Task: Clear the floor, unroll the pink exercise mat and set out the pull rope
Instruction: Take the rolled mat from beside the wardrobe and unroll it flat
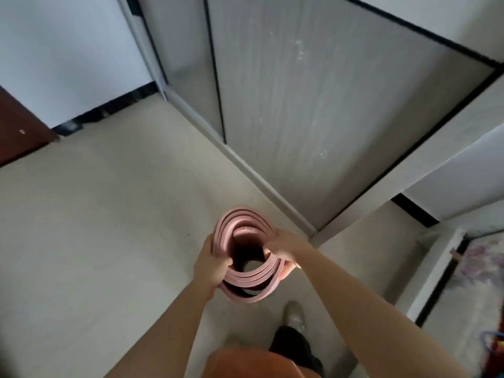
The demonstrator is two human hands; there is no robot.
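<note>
My left hand [211, 264] and right hand [283, 248] clasp the rolled pink mat [246, 278]; loose coils may spring open toward six o'clock.

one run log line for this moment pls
stage: mat still rolled | left hand: gripping pink mat | right hand: gripping mat | floor: bare ahead

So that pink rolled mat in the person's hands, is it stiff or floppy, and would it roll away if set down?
Probably floppy: the pink mat shows loose, uneven coils that sag into an oval where the left hand and right hand squeeze it. It looks light, since fingers alone hold it up. Laid on the floor, it would likely spring open rather than roll far.
</note>
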